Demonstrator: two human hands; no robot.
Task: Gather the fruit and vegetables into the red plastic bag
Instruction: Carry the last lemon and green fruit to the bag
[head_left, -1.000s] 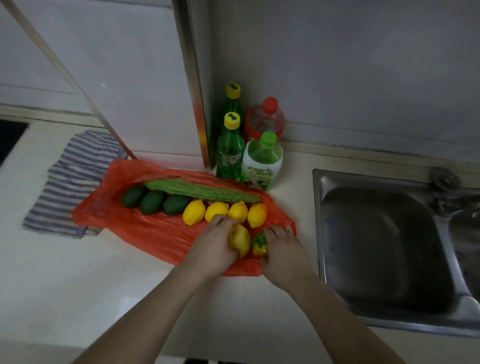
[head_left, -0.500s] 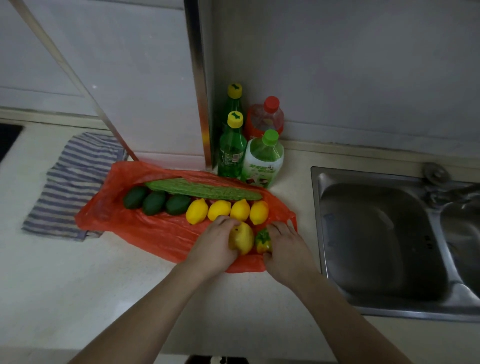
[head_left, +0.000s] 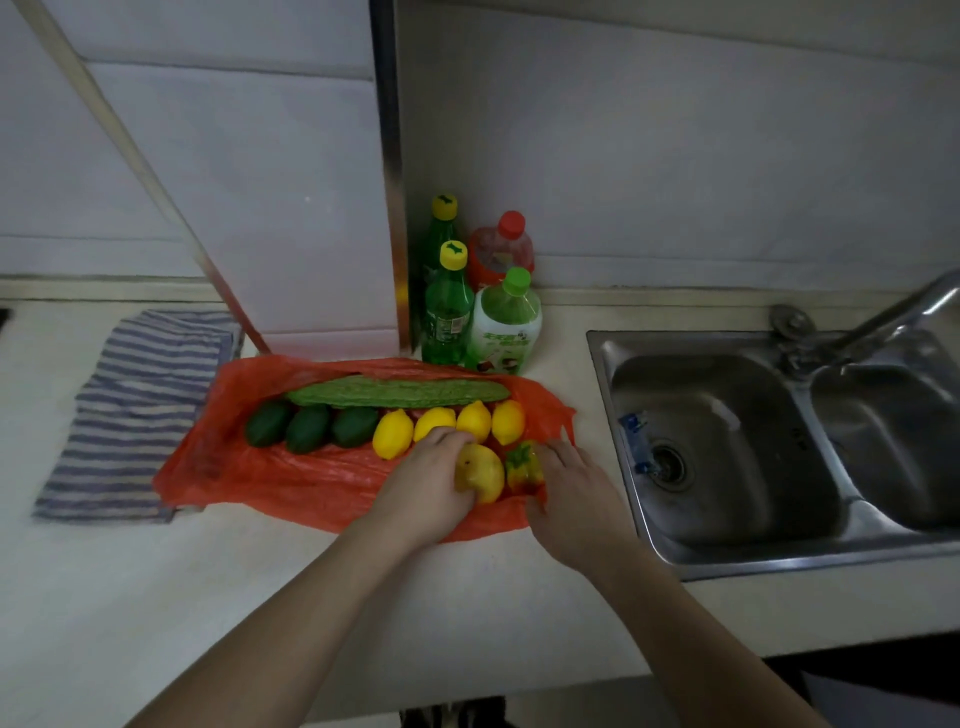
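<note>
The red plastic bag lies flat on the counter. On it lie a long bitter gourd, three dark green avocados and a row of several yellow lemons. At the bag's near right end my left hand grips a yellow apple. Beside it, my right hand holds a small yellow-red bell pepper with a green stem.
Several bottles stand in the corner behind the bag. A striped cloth lies to the left. A steel double sink with a tap fills the right side. Bare counter lies in front.
Both hands stay on the apple and the pepper at the bag's right end. The view has shifted slightly; the produce has not visibly moved.
</note>
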